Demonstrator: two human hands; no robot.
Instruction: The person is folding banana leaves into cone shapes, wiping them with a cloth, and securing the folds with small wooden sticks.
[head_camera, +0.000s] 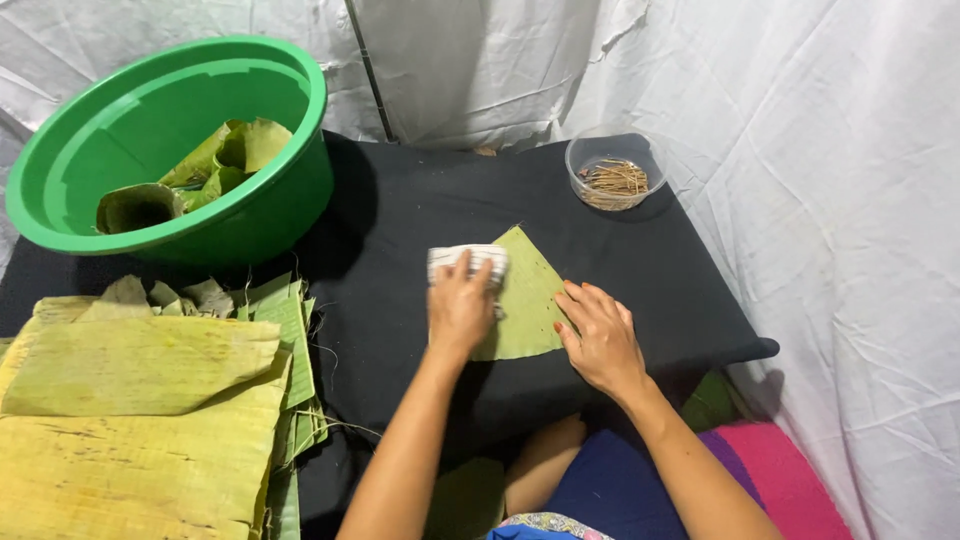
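A cut green leaf piece (524, 300) lies flat at the centre of the frame on a black table (420, 210). A folded striped cloth (467, 262) is pressed to the leaf's upper left edge by the left hand (459, 312), fingers curled over it. The leaf's right edge is pinned by the right hand (598, 340), spread flat and holding nothing. Wiping of the leaf appears to be the step in hand; further strokes would call for steady downward pressure. A green basin (285, 200) with rolled leaves sits upper left, stacked leaves (140, 420) lower left, a clear bowl of sticks (613, 172) upper right.
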